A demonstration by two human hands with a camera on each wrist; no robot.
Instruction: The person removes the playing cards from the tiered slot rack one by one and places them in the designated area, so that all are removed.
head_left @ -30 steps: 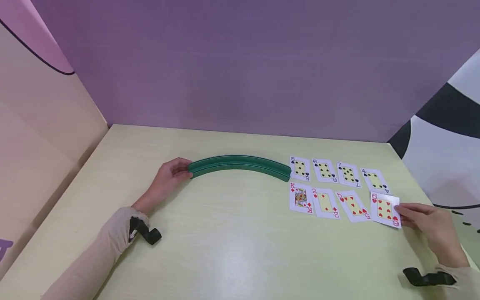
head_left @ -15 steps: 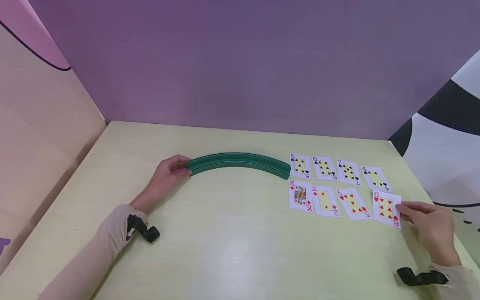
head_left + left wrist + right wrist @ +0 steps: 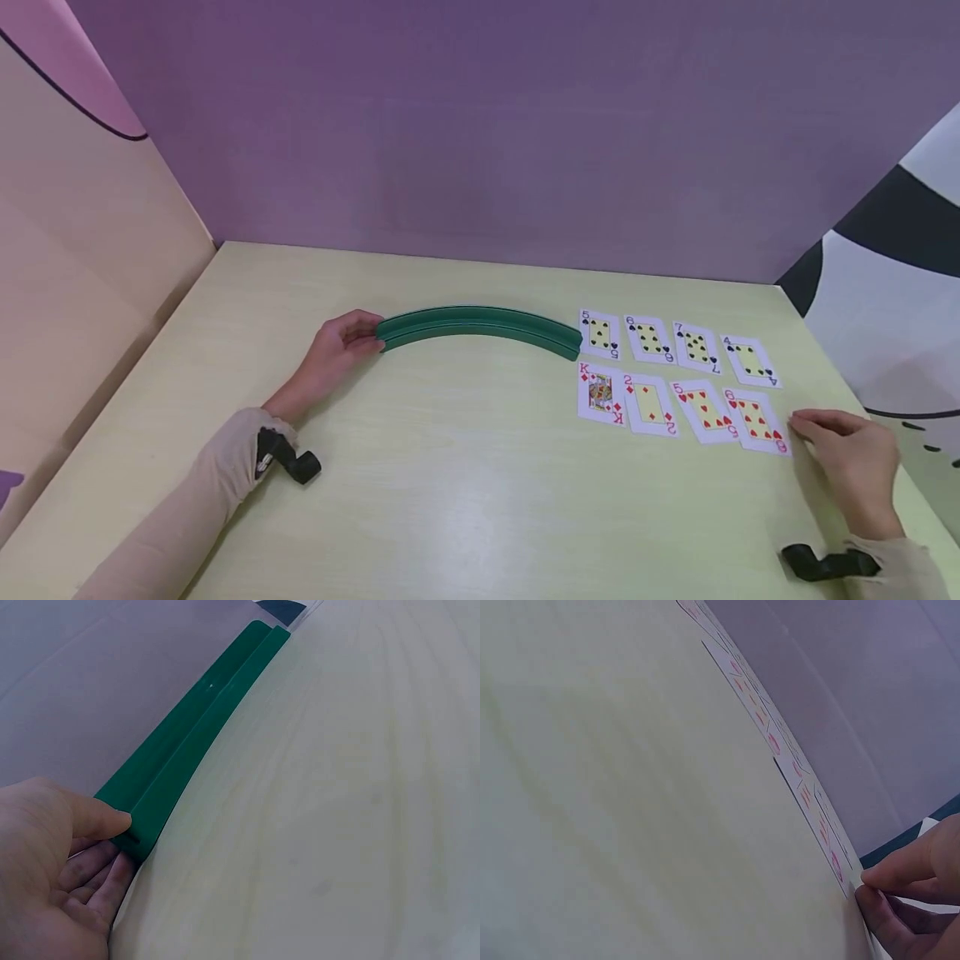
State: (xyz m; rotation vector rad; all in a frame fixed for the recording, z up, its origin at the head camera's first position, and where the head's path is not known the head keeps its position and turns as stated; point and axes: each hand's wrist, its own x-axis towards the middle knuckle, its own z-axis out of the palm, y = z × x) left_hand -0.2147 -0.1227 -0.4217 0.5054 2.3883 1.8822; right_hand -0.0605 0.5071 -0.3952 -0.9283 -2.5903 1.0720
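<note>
My left hand (image 3: pixel 337 354) pinches the left end of a green curved track piece (image 3: pixel 480 321), its thumb on top in the left wrist view. The far end of the track reaches a five of spades (image 3: pixel 600 335). At the right end of the lower row of playing cards lies a six of hearts (image 3: pixel 757 421), flat and close against the five of hearts (image 3: pixel 705 411). Just right of that six, my right hand (image 3: pixel 855 467) has thumb and forefinger tips together with no card between them. The right wrist view shows these fingertips (image 3: pixel 866 879) beside the card's edge.
Above lie a six of spades (image 3: pixel 649 340), a seven of spades (image 3: pixel 697 347) and a four of spades (image 3: pixel 750 362). A king (image 3: pixel 602 393) and two of diamonds (image 3: pixel 651 405) complete the lower row. A purple wall (image 3: pixel 480 133) stands behind the table (image 3: pixel 450 500).
The six of hearts was pinched in my right hand; it now lies flat, farther left, clear of the four of spades. My right hand has let it go. The left hand and track stay put.
</note>
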